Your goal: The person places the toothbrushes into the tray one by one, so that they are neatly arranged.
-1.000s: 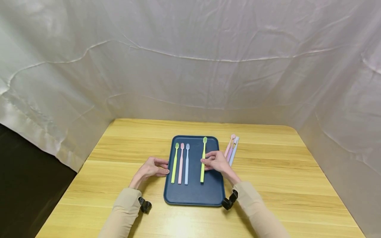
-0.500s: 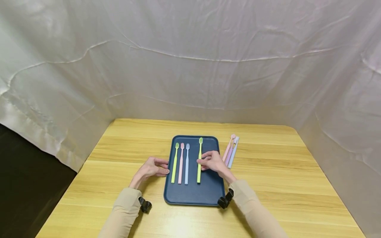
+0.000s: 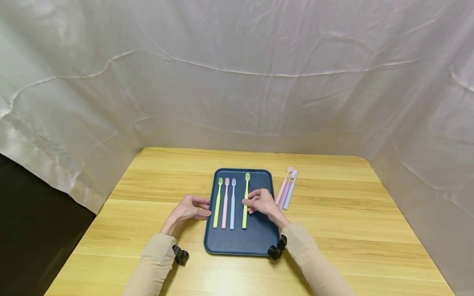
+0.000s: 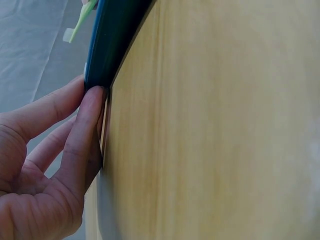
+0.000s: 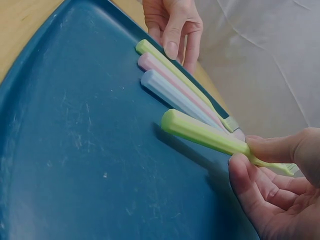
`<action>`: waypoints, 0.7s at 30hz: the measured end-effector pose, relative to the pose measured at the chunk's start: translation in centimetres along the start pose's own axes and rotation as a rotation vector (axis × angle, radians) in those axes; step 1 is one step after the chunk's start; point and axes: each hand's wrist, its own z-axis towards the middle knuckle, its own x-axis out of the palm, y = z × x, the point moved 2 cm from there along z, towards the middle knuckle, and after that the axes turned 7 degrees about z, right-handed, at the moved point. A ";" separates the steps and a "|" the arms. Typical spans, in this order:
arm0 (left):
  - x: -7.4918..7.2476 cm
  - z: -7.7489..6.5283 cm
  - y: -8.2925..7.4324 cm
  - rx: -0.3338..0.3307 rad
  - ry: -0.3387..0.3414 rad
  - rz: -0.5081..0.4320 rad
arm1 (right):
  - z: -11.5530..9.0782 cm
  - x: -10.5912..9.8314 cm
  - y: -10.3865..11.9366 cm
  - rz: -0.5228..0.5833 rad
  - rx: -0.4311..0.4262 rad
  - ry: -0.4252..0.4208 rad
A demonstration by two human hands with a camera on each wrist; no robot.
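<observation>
My right hand (image 3: pixel 261 201) pinches a yellow-green toothbrush (image 3: pixel 245 207) between thumb and fingers. In the right wrist view, this toothbrush (image 5: pixel 205 134) hovers just above the dark blue tray (image 5: pixel 90 150), its shadow cast beneath. Along the tray's left part lie another green toothbrush (image 3: pixel 217 207), a pink toothbrush (image 3: pixel 224 207) and a light blue toothbrush (image 3: pixel 232 207), side by side with heads pointing away. My left hand (image 3: pixel 189 207) grips the tray's left rim; thumb and fingertips meet at the edge (image 4: pixel 95 75) in the left wrist view.
Right of the tray, a pink toothbrush (image 3: pixel 283 185), a purple toothbrush (image 3: pixel 284 196) and a light blue toothbrush (image 3: pixel 290 193) lie close together on the wooden table (image 3: pixel 340 213). A pale curtain (image 3: pixel 237 102) surrounds the table's back and sides.
My right hand has carried the green toothbrush leftward, nearer the row of three, and its head has come lower in the view. My left hand has stayed at the tray's rim.
</observation>
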 end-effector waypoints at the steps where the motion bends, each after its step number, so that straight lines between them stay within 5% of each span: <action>1: 0.0 0.0 0.0 -0.001 0.000 0.001 | 0.0 0.1 0.0 0.002 0.003 0.003; 21: 0.1 -0.3 -0.2 0.008 0.009 0.000 | 0.3 0.6 -0.1 0.008 0.023 0.041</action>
